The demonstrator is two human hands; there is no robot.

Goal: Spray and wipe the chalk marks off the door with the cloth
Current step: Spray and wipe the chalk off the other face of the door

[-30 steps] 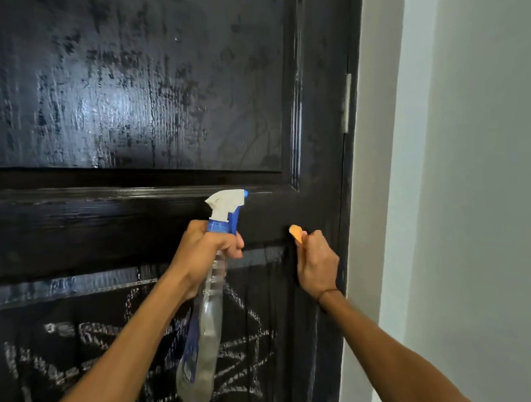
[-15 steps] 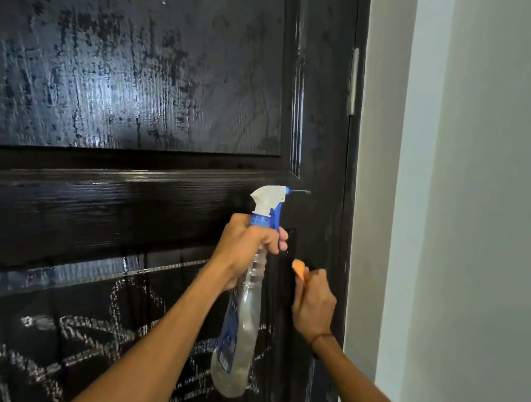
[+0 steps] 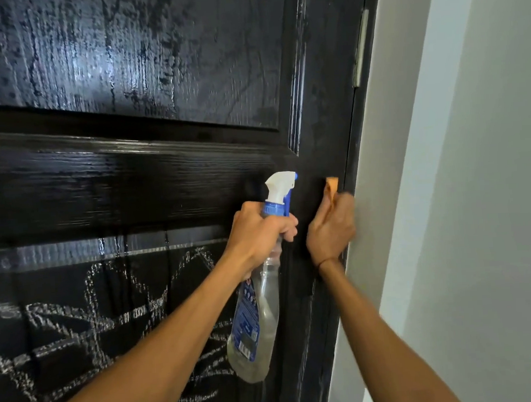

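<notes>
Gripping clear spray bottle [image 3: 259, 319] of liquid, left hand [image 3: 260, 235], chalked door [image 3: 132, 184]

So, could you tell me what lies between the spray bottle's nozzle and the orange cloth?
Nothing: in the head view only bare black door separates the spray bottle nozzle from the orange cloth.

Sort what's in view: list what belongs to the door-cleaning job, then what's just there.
Part of the job:
spray bottle, gripped by the left hand
orange cloth, held by the right hand
chalk marks
black door

Just there:
hinge
grey wall
</notes>
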